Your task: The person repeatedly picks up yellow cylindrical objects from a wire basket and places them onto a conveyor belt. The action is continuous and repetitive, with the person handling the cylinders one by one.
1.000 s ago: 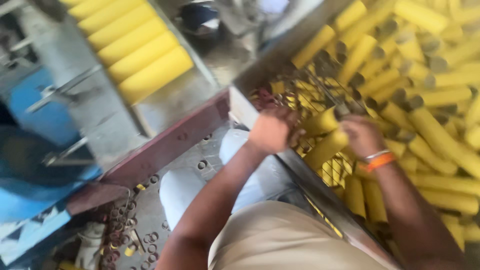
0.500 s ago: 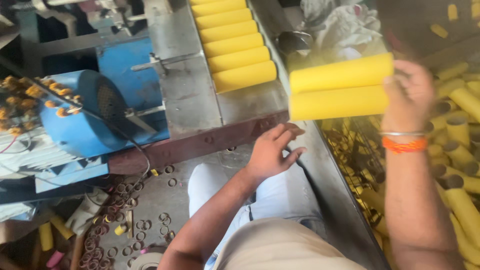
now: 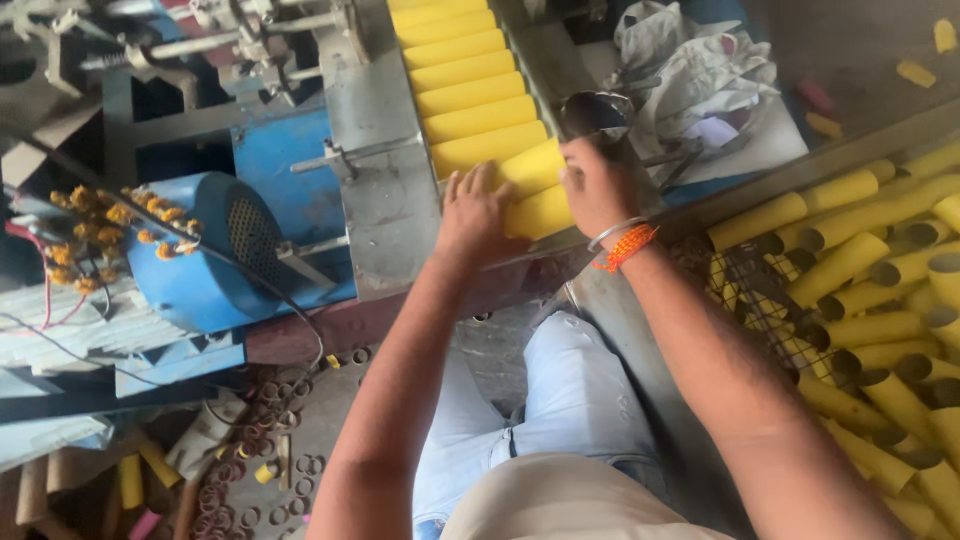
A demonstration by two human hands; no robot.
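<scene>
Two yellow cardboard tubes (image 3: 535, 190) lie at the near end of a row of yellow tubes (image 3: 465, 75) on a grey metal feed chute (image 3: 375, 150). My left hand (image 3: 480, 215) presses flat against their left ends. My right hand (image 3: 597, 185), with an orange band on the wrist, grips their right ends. Both hands hold the two tubes in line with the row.
A wire basket (image 3: 745, 300) full of yellow tubes (image 3: 870, 300) stands at the right. A blue motor (image 3: 215, 255) with orange flowers on it sits at the left. Crumpled cloth (image 3: 690, 60) lies beyond the chute. Small cardboard rings (image 3: 250, 450) litter the floor by my knee.
My right hand carried two tubes from the basket side leftward and down onto the chute's near end. My left hand rose from the chute's edge onto the tubes' left ends.
</scene>
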